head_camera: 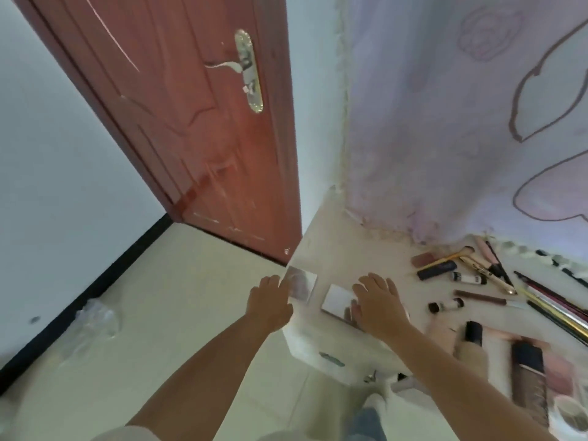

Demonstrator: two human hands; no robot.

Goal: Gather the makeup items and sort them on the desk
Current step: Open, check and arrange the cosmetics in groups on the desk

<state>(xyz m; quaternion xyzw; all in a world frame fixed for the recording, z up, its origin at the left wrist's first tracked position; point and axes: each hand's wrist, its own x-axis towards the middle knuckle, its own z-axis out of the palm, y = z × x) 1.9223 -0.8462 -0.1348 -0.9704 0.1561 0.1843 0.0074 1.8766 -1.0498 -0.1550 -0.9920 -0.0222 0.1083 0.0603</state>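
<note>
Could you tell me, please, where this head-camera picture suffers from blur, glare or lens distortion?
Head view: wide-angle bending tilts the door; glare streaks its lower panel; motion blur smears the dark tubes at lower right and softens the right hand; the left hand and the mirror it touches look soft too.

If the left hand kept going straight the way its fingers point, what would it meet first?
The left hand points up and right towards the desk corner. Its fingers already reach the edge of the small mirror-like square lying there, so that comes first; actual contact is unclear.
</note>
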